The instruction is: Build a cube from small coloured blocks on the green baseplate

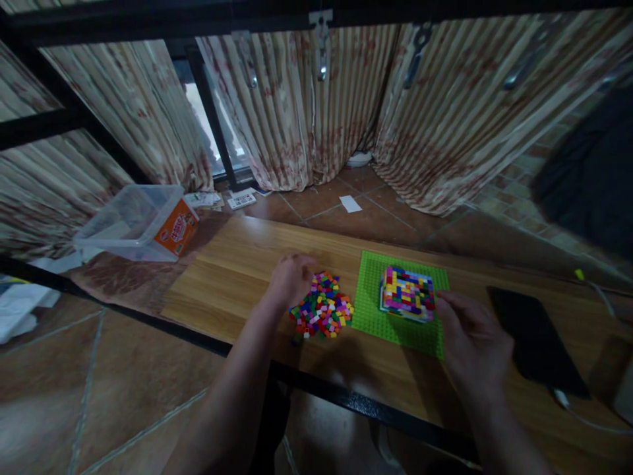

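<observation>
My left hand (291, 281) hovers at the upper left edge of a loose pile of small coloured toy bricks (324, 309). Its fingers reach out to the right, slightly curved and a little apart, and no brick shows in them. Right of the pile lies a green baseplate (368, 290), carrying a boxy block of many coloured bricks (408, 293). My right hand (472, 333) is at the block's right side. Its thumb and forefinger come together in a pinch by the upper right edge; whatever is between them is too small to make out.
A black tablet-like slab (537, 336) with a white cable (561, 398) lies right of the baseplate on the wooden table (222, 264). Beyond the table's left end stands a clear plastic bin (133, 224) with an orange label. Striped curtains (297, 119) hang behind.
</observation>
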### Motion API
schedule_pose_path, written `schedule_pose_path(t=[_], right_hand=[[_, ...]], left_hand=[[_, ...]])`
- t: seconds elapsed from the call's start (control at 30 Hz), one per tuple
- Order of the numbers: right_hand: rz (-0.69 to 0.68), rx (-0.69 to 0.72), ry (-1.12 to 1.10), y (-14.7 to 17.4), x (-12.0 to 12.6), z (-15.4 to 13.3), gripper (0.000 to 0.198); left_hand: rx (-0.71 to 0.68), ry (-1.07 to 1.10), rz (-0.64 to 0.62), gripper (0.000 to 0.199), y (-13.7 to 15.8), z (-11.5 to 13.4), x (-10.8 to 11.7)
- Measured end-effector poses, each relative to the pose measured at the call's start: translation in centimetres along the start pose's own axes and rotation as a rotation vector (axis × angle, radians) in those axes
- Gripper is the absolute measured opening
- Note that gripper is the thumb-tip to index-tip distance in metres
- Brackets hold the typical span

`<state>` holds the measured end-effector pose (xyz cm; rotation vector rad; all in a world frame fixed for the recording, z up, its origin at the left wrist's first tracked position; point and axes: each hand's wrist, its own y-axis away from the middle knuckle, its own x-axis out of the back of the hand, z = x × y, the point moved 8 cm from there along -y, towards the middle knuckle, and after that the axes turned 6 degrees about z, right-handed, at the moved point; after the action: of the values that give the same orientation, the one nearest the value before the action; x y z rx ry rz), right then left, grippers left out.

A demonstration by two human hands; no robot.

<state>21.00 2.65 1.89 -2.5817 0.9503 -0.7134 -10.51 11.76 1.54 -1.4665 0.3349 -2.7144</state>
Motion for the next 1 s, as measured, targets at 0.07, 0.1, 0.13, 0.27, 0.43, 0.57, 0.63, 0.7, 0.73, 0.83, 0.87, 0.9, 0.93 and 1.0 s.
schedule_pose_path(t=[0.07, 0.1, 0.13, 0.27, 0.43, 0.57, 0.63, 0.7, 0.73, 0.83, 0.87, 0.9, 0.93, 1.0], right_hand=[[0.030, 0.027, -0.004, 0.0, 0.3, -0.4, 0.025], [0.043, 0.032, -0.007, 0.0, 0.4, -0.5, 0.024], [0.049, 0.034, -0.008, 0.0, 0.5, -0.5, 0.023], [0.029, 0.045, -0.024, 0.1, 0.4, -0.5, 0.020], [0.012, 0.052, -0.032, 0.1, 0.3, -0.6, 0.019], [0.008, 0.045, -0.020, 0.2, 0.3, -0.6, 0.020], [-0.003, 0.041, -0.017, 0.2, 0.3, -0.7, 0.021], [-0.008, 0.034, -0.016, 0.2, 0.2, -0.6, 0.021], [-0.009, 0.032, -0.018, 0.2, 0.2, -0.6, 0.021], [0.000, 0.029, -0.026, 0.3, 0.1, -0.5, 0.022], [-0.002, 0.028, -0.028, 0.3, 0.1, -0.5, 0.022], [-0.003, 0.024, -0.030, 0.3, 0.1, -0.4, 0.022], [-0.003, 0.019, -0.032, 0.3, 0.1, -0.4, 0.022], [-0.002, 0.010, -0.037, 0.3, 0.1, -0.3, 0.021]], left_hand=[[-0.090, 0.004, -0.038, 0.025, 0.1, 1.4, -0.9], [-0.130, -0.008, -0.050, 0.024, 0.2, 2.0, -1.3], [-0.153, -0.025, -0.059, 0.024, 0.3, 2.5, -1.6], [-0.130, -0.077, -0.079, 0.031, 0.4, 3.1, -2.4], [-0.102, -0.088, -0.130, 0.034, 0.6, 3.0, -2.9], [-0.123, -0.097, -0.145, 0.032, 0.7, 3.0, -3.0], [-0.132, -0.101, -0.153, 0.030, 0.7, 3.1, -3.0], [-0.137, -0.107, -0.166, 0.027, 0.8, 3.2, -3.0], [-0.139, -0.112, -0.170, 0.026, 0.8, 3.3, -3.0], [-0.139, -0.127, -0.173, 0.024, 0.8, 3.5, -3.0], [-0.138, -0.131, -0.171, 0.024, 0.8, 3.5, -3.0], [-0.137, -0.134, -0.169, 0.024, 0.8, 3.6, -3.0], [-0.135, -0.132, -0.166, 0.023, 0.8, 3.6, -2.9], [-0.140, -0.119, -0.151, 0.022, 0.8, 3.6, -2.8]])
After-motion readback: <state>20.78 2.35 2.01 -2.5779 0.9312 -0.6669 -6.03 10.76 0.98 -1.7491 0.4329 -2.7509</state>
